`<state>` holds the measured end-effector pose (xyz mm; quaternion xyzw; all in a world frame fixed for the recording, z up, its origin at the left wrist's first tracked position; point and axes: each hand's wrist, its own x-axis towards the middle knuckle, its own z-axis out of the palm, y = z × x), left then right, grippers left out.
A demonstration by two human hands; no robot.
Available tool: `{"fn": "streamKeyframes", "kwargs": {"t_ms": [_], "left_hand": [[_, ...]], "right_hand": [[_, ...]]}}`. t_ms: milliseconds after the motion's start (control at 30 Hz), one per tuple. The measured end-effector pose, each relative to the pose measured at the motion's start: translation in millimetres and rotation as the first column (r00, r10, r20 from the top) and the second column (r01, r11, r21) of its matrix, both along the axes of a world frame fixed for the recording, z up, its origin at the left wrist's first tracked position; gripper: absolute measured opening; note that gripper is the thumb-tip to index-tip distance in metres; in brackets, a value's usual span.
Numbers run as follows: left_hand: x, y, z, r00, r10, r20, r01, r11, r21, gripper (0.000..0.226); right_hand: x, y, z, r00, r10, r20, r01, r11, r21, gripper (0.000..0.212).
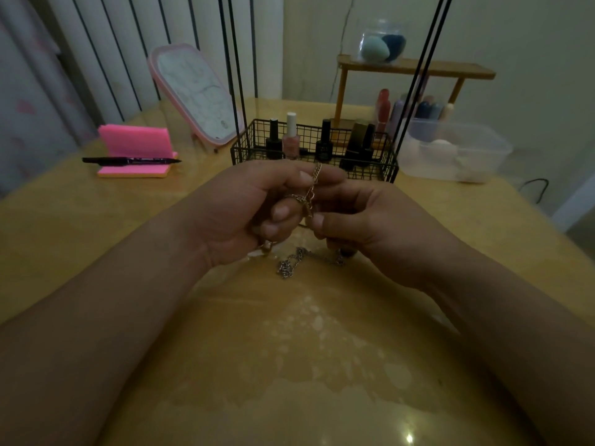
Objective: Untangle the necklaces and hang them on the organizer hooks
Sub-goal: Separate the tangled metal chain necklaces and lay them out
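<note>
Necklaces [306, 201] are bunched between the two hands, held above the table [96, 239] just in front of the wire basket [391, 162]. The gold chain [317, 173] stands up from the fingers. Where it crosses itself is buried behind knuckles, so the knot is hard to read. The left hand [238, 207] is curled tight, with a loop of chain lying over one finger. The right hand [367, 220] pinches the lower links between thumb and fingertip. A silver chain [289, 263] trails on the tabletop below them, its far end lost under the right hand.

Thin black rods [232, 59] rise from the basket and are cut off at the top of the view. In the basket stand several nail polish bottles [291, 136], dark ones and a pink one. To its right, a clear plastic box [495, 156] holds pale rounded things, too blurred to name. Behind it, a wooden shelf [457, 70] carries a clear jar [381, 43] with two sponges inside, and blurred bottles crowd beneath it.

To the left lie pink sticky notes [135, 141] with a black marker [132, 160] across them, and a pink-framed mirror [193, 91] leans behind. Bare tabletop stretches towards the near edge.
</note>
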<state>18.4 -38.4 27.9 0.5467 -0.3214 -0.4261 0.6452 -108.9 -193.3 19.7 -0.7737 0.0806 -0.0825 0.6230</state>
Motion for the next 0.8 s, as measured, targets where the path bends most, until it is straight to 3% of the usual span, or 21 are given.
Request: {"fn": "streamKeyframes", "kwargs": {"t_ms": [267, 567, 800], "left_hand": [[-1.5, 0.0, 0.8, 0.998, -0.052, -0.026, 0.053, 0.999, 0.012, 0.039], [2.8, 0.0, -0.2, 0.998, -0.062, -0.006, 0.062, 0.998, 0.003, 0.042], [1.6, 0.0, 0.5, 0.994, -0.087, 0.058, 0.086, 0.996, 0.02, 0.044]], "right_hand": [[-1.3, 0.8, 0.4, 1.0, 0.015, -0.021, -0.015, 1.0, -0.012, 0.019], [-3.8, 6.8, -2.7, 0.994, -0.074, 0.077, 0.083, 0.99, -0.117, 0.017], [3.6, 4.0, -7.4, 0.982, -0.148, 0.118, 0.133, 0.983, 0.129, 0.017]]}}
